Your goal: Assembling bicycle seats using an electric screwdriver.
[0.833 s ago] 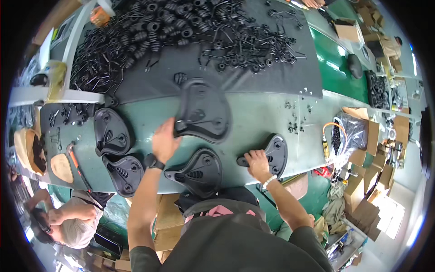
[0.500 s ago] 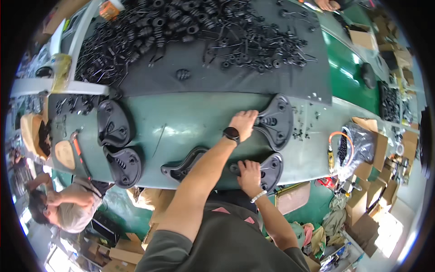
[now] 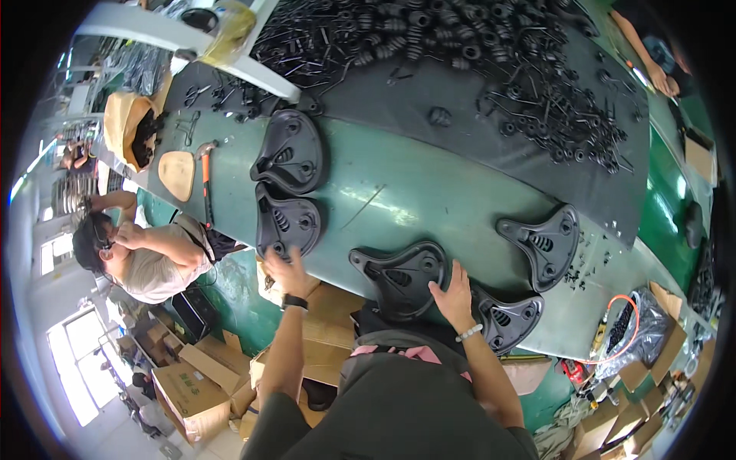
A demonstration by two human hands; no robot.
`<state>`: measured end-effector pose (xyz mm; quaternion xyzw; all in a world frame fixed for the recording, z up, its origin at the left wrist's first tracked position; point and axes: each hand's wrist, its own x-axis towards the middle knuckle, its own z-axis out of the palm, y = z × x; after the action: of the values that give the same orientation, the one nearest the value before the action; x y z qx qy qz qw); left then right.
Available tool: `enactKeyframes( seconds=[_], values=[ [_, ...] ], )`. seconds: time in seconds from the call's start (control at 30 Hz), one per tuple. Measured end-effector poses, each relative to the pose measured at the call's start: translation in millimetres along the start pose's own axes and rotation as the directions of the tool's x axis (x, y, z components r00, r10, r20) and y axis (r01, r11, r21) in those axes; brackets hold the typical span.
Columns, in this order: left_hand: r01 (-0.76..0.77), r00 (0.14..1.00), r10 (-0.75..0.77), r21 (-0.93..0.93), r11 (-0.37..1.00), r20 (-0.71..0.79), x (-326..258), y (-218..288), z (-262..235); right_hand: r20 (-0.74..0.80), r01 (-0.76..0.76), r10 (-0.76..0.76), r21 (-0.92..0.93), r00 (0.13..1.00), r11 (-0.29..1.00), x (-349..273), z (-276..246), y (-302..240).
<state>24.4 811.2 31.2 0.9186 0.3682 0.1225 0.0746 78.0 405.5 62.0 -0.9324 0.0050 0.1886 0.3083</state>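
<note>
Several black bicycle saddles lie underside up on the green table. My left hand (image 3: pixel 285 274), fingers spread, is at the front edge of the lower left saddle (image 3: pixel 287 222); whether it touches is unclear. Beyond that one lies another saddle (image 3: pixel 291 153). My right hand (image 3: pixel 454 295) is open, with its thumb and fingers at the right edge of the middle saddle (image 3: pixel 400 276). Just right of this hand is the lower right saddle (image 3: pixel 512 318), and farther right lies one more saddle (image 3: pixel 548 244). Neither hand grips anything.
A heap of black springs and rods (image 3: pixel 429 38) covers the dark mat (image 3: pixel 383 100). At left are a hammer (image 3: pixel 205 180), a tan pad (image 3: pixel 177 175) and a paper bag (image 3: pixel 126 130). Another person (image 3: pixel 157 253) is at left. Cardboard boxes (image 3: pixel 192 391) stand below; an orange hose (image 3: pixel 635 322) lies right.
The view has swung left. My left hand has let go of the far right saddle and moved to the lower left one. My right hand has shifted from the lower right saddle to the middle one.
</note>
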Motion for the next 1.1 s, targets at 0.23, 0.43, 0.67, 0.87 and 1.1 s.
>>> enactKeyframes(
  seconds=[0.23, 0.43, 0.67, 0.87, 1.1],
  values=[
    [0.307, 0.885, -0.135, -0.342, 0.888, 0.446, 97, -110, 0, 0.323, -0.253, 0.144, 0.326, 0.935, 0.911, 32, 19, 35],
    [0.316, 0.854, -0.116, -0.329, 0.890, 0.508, -15, -42, -20, 0.264, -0.242, 0.182, 0.216, 0.947, 0.946, 42, -9, 35],
    [0.298, 0.884, -0.080, -0.423, 0.856, 0.461, -26, 38, -4, 0.211, -0.181, 0.170, 0.031, 0.963, 0.983, 27, -15, 34],
    [0.344, 0.826, 0.023, -0.535, 0.772, 0.564, -27, 150, 22, 0.120, -0.150, 0.146, 0.025, 0.982, 0.988, 19, -8, 36],
    [0.192, 0.813, 0.343, -0.773, 0.605, 0.470, -68, 265, 66, 0.156, -0.253, 0.249, 0.007, 0.956, 0.967, 22, -6, 24]
  ],
)
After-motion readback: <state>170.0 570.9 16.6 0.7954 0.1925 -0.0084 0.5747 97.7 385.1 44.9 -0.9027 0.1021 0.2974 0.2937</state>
